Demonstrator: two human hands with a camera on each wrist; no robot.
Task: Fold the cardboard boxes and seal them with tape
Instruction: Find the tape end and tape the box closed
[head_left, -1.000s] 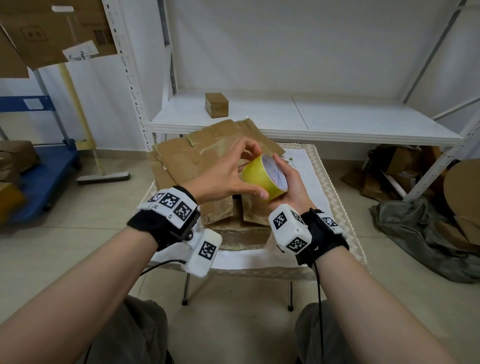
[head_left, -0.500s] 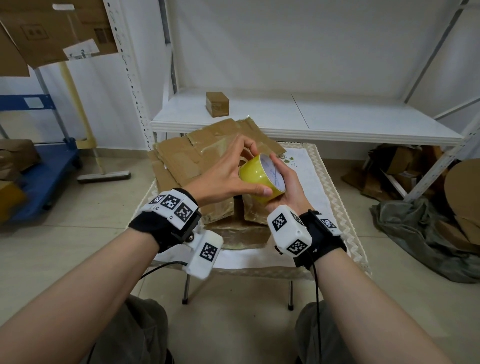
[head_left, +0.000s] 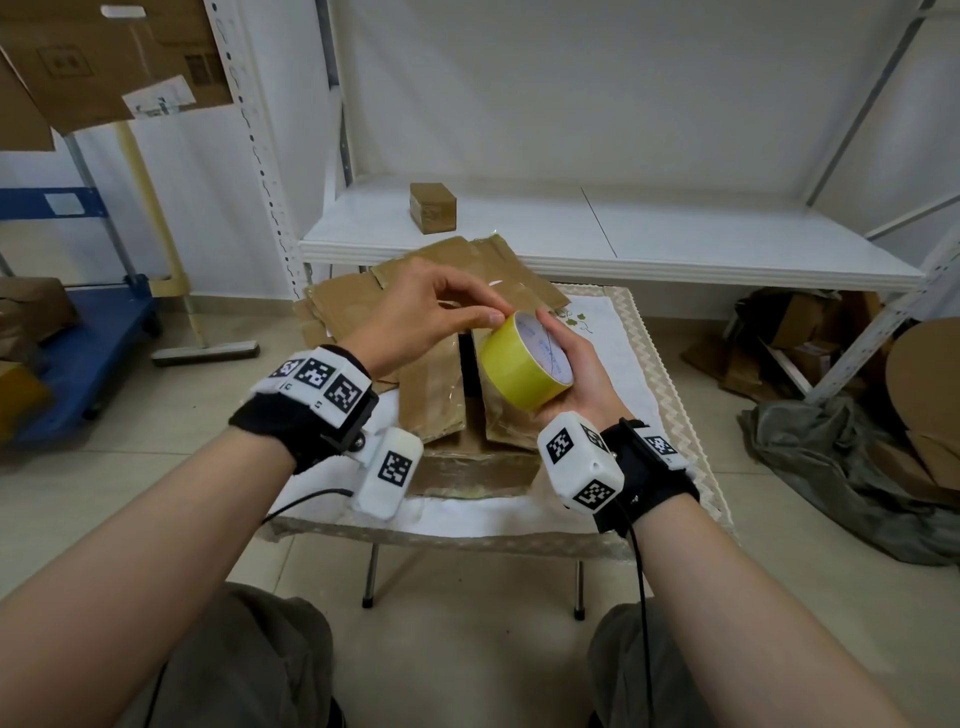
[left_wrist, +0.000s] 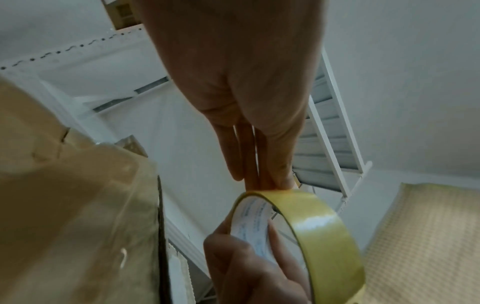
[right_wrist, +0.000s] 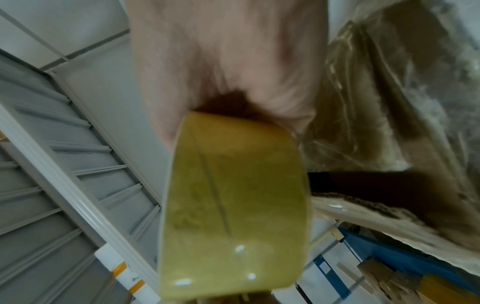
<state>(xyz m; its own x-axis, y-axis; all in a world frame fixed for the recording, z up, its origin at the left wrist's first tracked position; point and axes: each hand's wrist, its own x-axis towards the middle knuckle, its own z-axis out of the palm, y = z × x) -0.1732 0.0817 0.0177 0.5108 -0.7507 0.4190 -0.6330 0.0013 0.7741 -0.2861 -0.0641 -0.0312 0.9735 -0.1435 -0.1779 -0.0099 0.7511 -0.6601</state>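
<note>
My right hand holds a yellow tape roll from below, above the table, thumb on the white core. My left hand reaches in from the left, and its thumb and fingertips meet in a pinch on the roll's top rim. In the left wrist view those fingertips sit on the tape roll while the right hand grips the core. The right wrist view shows the tape roll blurred below the right hand. Flattened cardboard boxes lie on the table under both hands.
The small folding table carries a white cloth. Behind it a white shelf bears one small folded box. A blue cart stands at the left. Cardboard scraps and a grey cloth lie on the floor at the right.
The roll has moved a little right and down in my right hand. My left hand has slid from across the roll's side to its top rim.
</note>
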